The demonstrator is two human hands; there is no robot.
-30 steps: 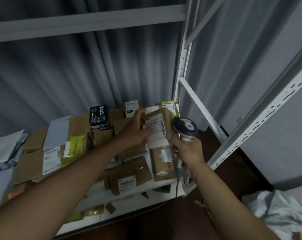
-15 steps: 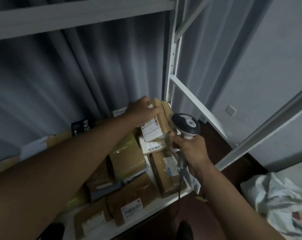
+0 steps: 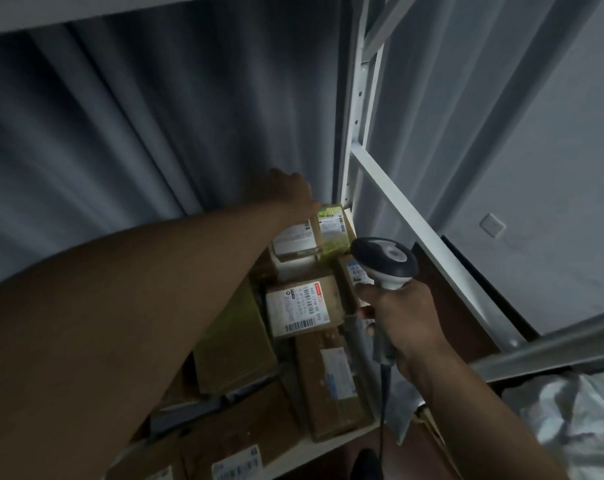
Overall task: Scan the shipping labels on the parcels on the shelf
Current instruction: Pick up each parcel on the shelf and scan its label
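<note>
A small brown cardboard parcel at the white metal shelf's back is touched by the left hand, grip hidden. The black-and-white handheld scanner is gripped by the right hand. Labelled parcels beside it appear unscanned.

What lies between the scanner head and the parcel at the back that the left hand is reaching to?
In the head view, a green-taped parcel lies between the scanner and the back parcel under the left hand.
</note>
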